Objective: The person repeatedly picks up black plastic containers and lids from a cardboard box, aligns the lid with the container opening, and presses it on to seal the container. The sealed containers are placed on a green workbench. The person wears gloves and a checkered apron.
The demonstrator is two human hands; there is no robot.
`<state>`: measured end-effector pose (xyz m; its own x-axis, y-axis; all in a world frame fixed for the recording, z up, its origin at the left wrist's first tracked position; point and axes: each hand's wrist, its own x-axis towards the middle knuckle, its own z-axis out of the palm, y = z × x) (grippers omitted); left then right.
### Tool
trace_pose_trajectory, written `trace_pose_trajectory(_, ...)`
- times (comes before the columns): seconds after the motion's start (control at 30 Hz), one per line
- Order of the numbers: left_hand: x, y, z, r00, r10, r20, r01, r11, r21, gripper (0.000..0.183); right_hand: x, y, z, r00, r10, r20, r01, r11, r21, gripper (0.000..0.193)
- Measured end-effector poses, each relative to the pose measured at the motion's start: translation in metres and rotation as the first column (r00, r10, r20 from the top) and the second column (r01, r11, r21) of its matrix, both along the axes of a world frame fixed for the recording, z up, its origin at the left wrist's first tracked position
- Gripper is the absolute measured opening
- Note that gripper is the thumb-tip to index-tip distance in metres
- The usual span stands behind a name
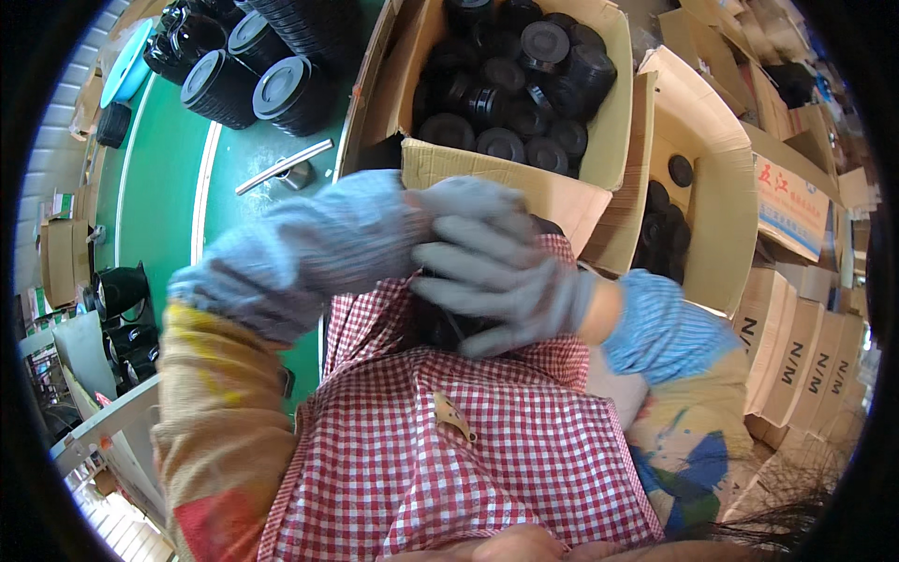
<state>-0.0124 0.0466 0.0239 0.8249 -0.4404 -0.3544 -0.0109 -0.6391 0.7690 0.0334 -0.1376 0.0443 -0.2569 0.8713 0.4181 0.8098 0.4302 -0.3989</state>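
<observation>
My left hand (478,204) and my right hand (515,281), both in grey knit gloves, overlap in front of my chest, blurred by motion. The right hand's fingers stretch leftward, apart, across and below the left hand. The left hand's fingers are mostly hidden and smeared. Below the right fingers is something dark (440,323), too covered to name. A black rounded edge (546,225) shows just right of the left hand. Beyond my hands stands an open cardboard box (510,169) full of round black parts that look like lids or caps (501,145).
At right, another open carton (716,215) holds several black round pieces (663,229). On the green table (164,178) at left stand stacks of black lidded containers (286,89) and a metal bar (284,167). Closed cartons (796,356) line the right side.
</observation>
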Motion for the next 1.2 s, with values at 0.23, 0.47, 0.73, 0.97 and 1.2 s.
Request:
trace_pose_trajectory(0.23,0.022,-0.026,-0.016,0.954,-0.105,0.281,0.025,0.962,0.272,0.040,-0.047,0.024,0.003,0.998,0.039,-0.046,-0.041,0.997,-0.059,0.076)
trace_pose_trajectory(0.47,-0.027,-0.006,-0.033,0.946,0.109,0.307,-0.014,0.955,-0.296,0.054,0.039,-0.029,-0.039,0.994,-0.066,-0.085,0.026,0.916,-0.400,0.063)
trace_pose_trajectory(0.73,0.028,-0.048,-0.006,0.997,-0.079,-0.004,0.079,0.984,0.161,0.029,-0.022,0.010,-0.001,0.999,0.026,-0.020,-0.024,0.997,0.073,0.063)
trace_pose_trajectory(0.97,0.018,-0.020,-0.023,0.999,0.039,-0.009,-0.037,0.989,0.140,0.036,-0.033,0.013,-0.001,1.000,0.001,-0.022,-0.004,0.993,-0.121,0.066)
trace_pose_trajectory(1.2,-0.008,-0.008,-0.017,0.887,0.010,0.461,0.132,0.952,-0.276,0.037,0.036,-0.021,-0.047,0.995,0.054,-0.085,-0.070,0.976,-0.207,0.065)
